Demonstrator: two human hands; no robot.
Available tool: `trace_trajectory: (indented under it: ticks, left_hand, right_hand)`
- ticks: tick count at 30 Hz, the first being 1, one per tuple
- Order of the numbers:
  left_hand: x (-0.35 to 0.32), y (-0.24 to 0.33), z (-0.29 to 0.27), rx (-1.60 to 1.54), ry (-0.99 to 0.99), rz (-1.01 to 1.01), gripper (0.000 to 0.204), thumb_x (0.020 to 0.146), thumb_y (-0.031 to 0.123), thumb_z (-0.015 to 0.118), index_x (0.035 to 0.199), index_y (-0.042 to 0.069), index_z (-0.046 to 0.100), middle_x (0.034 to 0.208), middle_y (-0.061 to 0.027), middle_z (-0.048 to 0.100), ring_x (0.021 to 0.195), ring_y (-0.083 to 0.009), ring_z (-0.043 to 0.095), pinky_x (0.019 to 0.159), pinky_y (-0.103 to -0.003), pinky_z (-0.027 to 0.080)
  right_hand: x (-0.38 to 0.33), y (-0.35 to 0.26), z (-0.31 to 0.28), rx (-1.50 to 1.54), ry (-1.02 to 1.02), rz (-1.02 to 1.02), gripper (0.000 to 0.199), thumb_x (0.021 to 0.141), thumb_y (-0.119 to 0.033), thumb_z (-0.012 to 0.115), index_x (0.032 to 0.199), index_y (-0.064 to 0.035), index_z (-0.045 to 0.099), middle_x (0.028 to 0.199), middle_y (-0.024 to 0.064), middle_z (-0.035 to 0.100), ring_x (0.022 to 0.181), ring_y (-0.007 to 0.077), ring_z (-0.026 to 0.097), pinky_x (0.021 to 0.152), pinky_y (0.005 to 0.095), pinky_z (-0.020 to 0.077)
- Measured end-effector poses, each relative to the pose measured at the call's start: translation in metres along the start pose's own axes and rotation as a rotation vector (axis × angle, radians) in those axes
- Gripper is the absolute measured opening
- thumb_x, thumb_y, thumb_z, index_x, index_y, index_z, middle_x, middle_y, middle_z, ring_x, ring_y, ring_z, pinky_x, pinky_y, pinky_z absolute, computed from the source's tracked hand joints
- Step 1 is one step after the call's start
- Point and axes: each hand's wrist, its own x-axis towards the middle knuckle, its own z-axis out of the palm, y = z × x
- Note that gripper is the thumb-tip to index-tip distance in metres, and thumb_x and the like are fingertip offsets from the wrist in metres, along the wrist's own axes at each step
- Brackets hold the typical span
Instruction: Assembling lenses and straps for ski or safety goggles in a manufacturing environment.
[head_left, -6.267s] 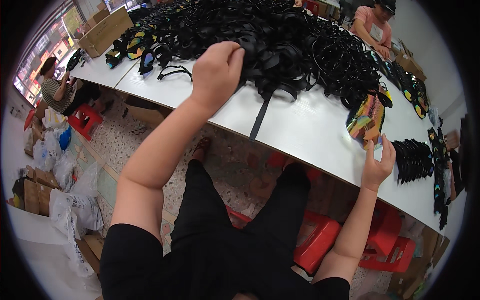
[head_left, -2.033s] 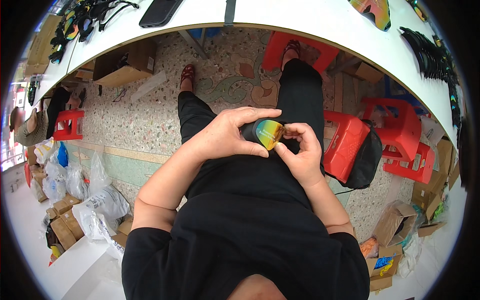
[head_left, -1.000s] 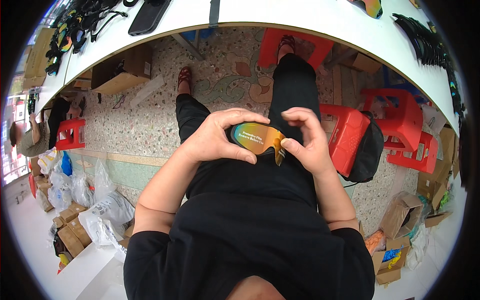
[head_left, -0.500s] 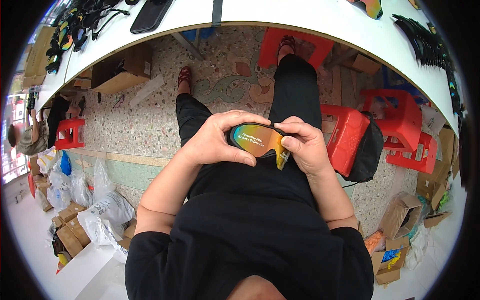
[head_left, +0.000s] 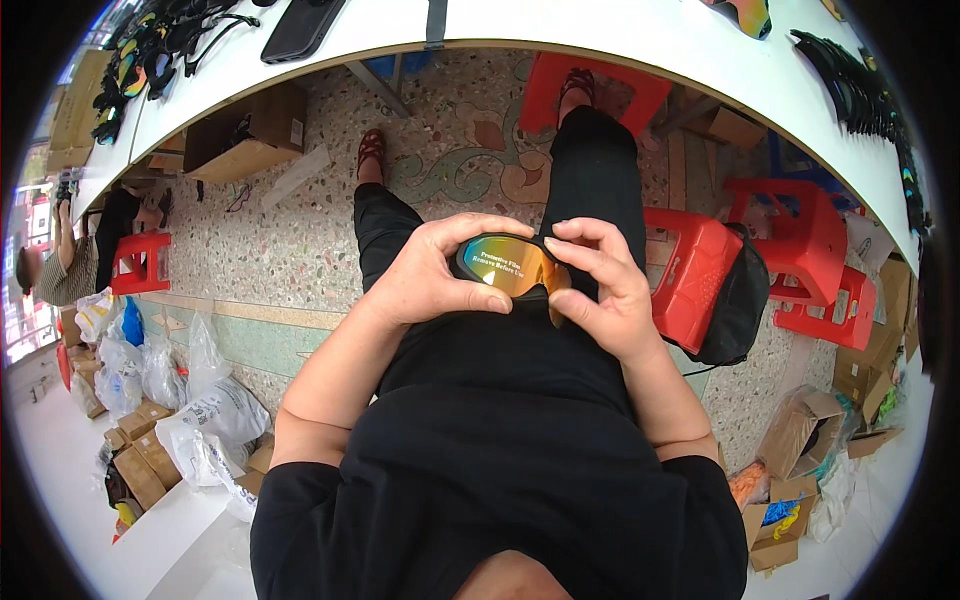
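Note:
Over my lap I hold a pair of goggles (head_left: 500,268) with a dark frame and a mirrored lens that runs from teal to orange. White print shows on the lens film. My left hand (head_left: 425,278) grips one end, thumb along the lower edge and fingers along the top. At the other end, my right hand (head_left: 612,300) pinches the lens and frame between its thumb below and fingers above. My right fingers partly cover that end, so how the lens meets the frame there is hidden.
Ahead is a white table (head_left: 560,25) with a black phone (head_left: 303,28), a pile of goggles (head_left: 135,70) and a row of black parts (head_left: 845,90). Red stools (head_left: 695,275) stand at right, one bearing a black bag (head_left: 738,300). Plastic bags (head_left: 215,420) and another person (head_left: 75,265) are at left.
My right fingers and thumb have spread farther apart around the goggles' right end. The lens end that stuck out below there now lies closer along the frame.

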Motion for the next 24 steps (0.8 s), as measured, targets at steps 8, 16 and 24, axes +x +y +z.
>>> trace_trajectory:
  ticks: [8,16,24]
  left_hand:
    - [-0.003,-0.002,0.0,0.0,0.027,-0.001,0.067,0.063,0.018,0.092,0.124,0.007,0.066,0.117,-0.0073,0.067,0.111,-0.018,0.062,0.099,-0.033,0.047]
    - [-0.003,0.003,-0.007,0.052,-0.016,-0.02,0.065,0.065,0.02,0.092,0.123,0.006,0.066,0.119,-0.0087,0.066,0.111,-0.0199,0.062,0.099,-0.034,0.047]
    - [0.015,0.044,-0.015,0.706,-0.153,0.278,0.063,0.062,0.037,0.091,0.11,0.004,0.066,0.1,-0.0098,0.061,0.098,-0.0306,0.061,0.086,-0.039,0.05]
  right_hand:
    - [0.0,-0.004,-0.001,-0.154,-0.126,-0.049,0.074,0.069,-0.027,0.087,0.134,-0.0021,0.059,0.109,0.0129,0.057,0.097,0.0247,0.058,0.084,0.0341,0.0489]
    - [-0.001,-0.002,0.001,-0.182,-0.079,-0.172,0.069,0.068,-0.018,0.089,0.13,-0.0014,0.062,0.106,0.0114,0.059,0.088,0.0205,0.061,0.074,0.0305,0.0518]
    - [0.003,0.001,0.003,-0.122,-0.1,-0.153,0.066,0.064,-0.02,0.091,0.122,-0.0006,0.065,0.104,0.0121,0.061,0.088,0.022,0.063,0.076,0.0311,0.0529]
